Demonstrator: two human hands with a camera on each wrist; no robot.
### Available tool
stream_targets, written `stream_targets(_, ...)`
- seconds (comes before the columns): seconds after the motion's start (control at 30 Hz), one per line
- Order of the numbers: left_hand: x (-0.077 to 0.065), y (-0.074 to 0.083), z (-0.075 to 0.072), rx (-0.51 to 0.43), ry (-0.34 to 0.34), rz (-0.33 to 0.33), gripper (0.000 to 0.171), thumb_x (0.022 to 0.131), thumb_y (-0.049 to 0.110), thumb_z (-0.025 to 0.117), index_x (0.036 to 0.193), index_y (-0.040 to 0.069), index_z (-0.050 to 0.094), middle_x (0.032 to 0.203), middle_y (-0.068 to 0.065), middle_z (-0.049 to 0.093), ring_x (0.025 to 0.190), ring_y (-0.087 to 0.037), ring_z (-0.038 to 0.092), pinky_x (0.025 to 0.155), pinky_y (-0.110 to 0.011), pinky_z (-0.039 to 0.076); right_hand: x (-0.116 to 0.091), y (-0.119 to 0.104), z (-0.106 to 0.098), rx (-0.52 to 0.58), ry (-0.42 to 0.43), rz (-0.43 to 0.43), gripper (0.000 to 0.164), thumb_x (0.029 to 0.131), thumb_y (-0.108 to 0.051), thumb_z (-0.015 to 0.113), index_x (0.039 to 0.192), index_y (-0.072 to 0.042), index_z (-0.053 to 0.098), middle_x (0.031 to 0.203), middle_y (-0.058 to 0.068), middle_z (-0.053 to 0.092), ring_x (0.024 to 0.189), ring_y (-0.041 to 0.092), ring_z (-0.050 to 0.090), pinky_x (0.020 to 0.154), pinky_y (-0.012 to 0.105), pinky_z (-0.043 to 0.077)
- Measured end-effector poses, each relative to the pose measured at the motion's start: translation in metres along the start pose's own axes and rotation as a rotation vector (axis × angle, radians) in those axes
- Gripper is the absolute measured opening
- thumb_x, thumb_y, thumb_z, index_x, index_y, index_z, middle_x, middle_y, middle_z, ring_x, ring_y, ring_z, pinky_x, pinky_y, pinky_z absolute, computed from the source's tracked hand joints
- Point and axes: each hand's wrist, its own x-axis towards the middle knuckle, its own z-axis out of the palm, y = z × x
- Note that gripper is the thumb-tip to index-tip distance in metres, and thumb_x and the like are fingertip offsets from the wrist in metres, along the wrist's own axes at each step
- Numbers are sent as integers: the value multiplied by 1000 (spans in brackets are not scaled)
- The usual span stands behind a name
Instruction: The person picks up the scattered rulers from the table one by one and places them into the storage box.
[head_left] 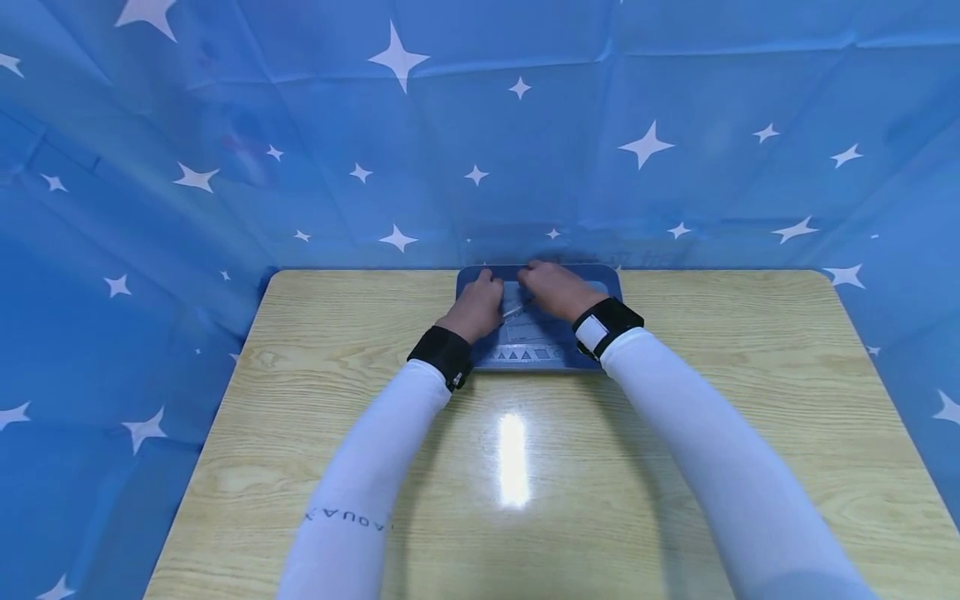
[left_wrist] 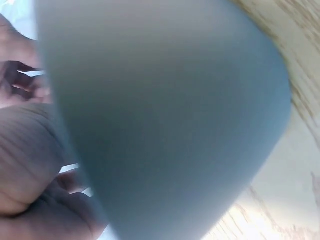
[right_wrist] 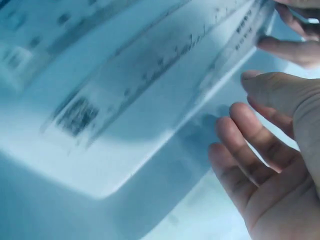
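My left hand [head_left: 477,308] reaches into a shallow blue tray [head_left: 570,337] from its left side. In the right wrist view its fingertips lie right at the end of clear plastic pieces; I cannot tell whether they pinch one. My right hand [head_left: 558,289] hovers over the tray's far right part. Its fingers [right_wrist: 240,145] are loosely bent with nothing between them. A clear ruler [right_wrist: 150,70] with scale marks and a dark square block lies in the tray. Along the near side sits a clear strip [head_left: 521,353] with triangle and other shape cut-outs.
The tray stands at the back edge of a wood-grain table [head_left: 360,417]. Behind and beside the table hangs a blue cloth [head_left: 300,108] with white stars. The tray wall [left_wrist: 165,120] fills most of the left wrist view, blurred.
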Motion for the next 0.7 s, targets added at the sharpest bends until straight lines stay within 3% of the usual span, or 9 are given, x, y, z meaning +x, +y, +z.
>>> stream_targets(0.37,-1,1,1,3,-21,-12,36,89,18,69,120,1,61,134,-20,47,109,-32,59,94,-38,51,-8,9,-2,67,-6,45,31,92,-11,64,122,-6,62,122,14,60,113,29,58,92,42,50)
stream_targets(0.7,-4,2,1,-5,-19,-40,29,90,18,68,114,2,64,132,-19,46,107,-31,58,93,-38,51,-45,34,-15,142,100,59,33,94,-21,61,124,-6,60,122,11,59,113,28,58,93,43,50)
